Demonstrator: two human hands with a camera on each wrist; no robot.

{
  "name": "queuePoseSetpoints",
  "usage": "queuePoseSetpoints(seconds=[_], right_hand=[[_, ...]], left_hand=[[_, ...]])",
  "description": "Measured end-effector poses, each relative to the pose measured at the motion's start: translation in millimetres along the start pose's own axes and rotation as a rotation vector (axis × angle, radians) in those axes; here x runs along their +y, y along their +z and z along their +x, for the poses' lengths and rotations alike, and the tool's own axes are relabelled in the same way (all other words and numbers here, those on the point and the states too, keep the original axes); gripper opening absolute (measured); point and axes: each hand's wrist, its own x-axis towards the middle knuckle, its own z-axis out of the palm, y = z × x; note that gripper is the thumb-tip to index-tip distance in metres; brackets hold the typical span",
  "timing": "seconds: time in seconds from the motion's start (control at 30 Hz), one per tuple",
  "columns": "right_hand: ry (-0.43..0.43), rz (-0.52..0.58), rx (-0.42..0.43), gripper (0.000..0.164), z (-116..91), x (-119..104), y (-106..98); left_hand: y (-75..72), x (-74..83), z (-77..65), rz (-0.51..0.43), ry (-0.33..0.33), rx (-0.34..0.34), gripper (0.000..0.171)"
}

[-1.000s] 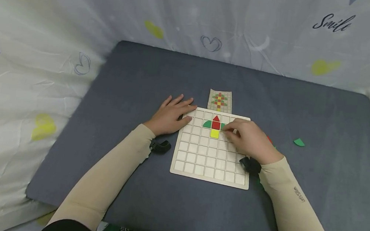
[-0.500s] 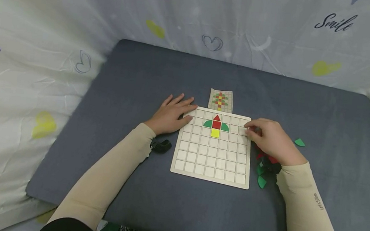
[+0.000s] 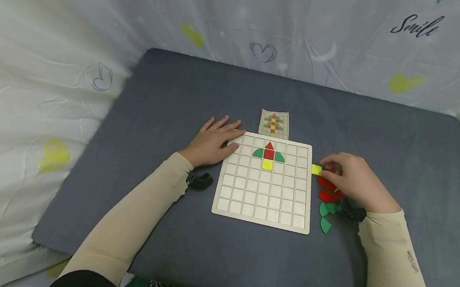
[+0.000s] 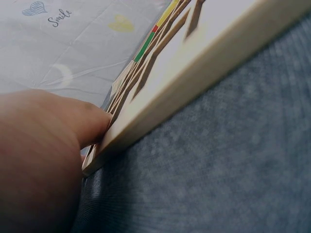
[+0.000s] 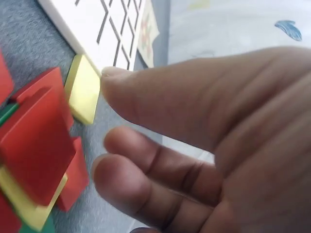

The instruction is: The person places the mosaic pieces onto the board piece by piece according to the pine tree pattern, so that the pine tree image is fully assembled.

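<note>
A light wooden grid board (image 3: 262, 202) lies before me. In it sit a red triangle (image 3: 269, 146), a red square (image 3: 268, 154), a yellow square (image 3: 267, 164) and two green quarter-round pieces (image 3: 279, 157). My left hand (image 3: 213, 144) rests, fingers spread, on the board's far left corner; the left wrist view has its thumb at the edge. My right hand (image 3: 349, 180) is right of the board, over loose pieces. Its thumb tip is close to a loose yellow square (image 5: 83, 90) beside the board; contact is unclear. Its other visible fingers are bent and apart from the thumb.
A pattern card (image 3: 274, 124) lies just beyond the board's far edge. Loose red pieces (image 3: 325, 195) and green pieces (image 3: 325, 225) are piled right of the board, partly under the right hand. A white printed curtain (image 3: 225, 18) hangs behind the dark table (image 3: 178, 249).
My right hand has left the green piece on the board and moved right to the loose pieces, uncovering the pile and the loose yellow square. The left hand has stayed in place.
</note>
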Motion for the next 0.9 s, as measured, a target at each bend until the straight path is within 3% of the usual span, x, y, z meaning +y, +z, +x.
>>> queuePoseSetpoints(seconds=[0.4,0.63,0.9], right_hand=[[0.049,0.003,-0.047,0.037,-19.7,7.8,1.5],[0.043,0.014,-0.068,0.033,-23.1,9.3,3.6],[0.011,0.003,-0.034,0.027,-22.8,10.6,6.1]], left_hand=[[0.3,0.6,0.8,0.013,0.002,-0.002,0.055],[0.8,0.7,-0.1,0.010,0.000,-0.002,0.055],[-0.9,1.5,-0.4,0.001,0.003,0.006,0.055]])
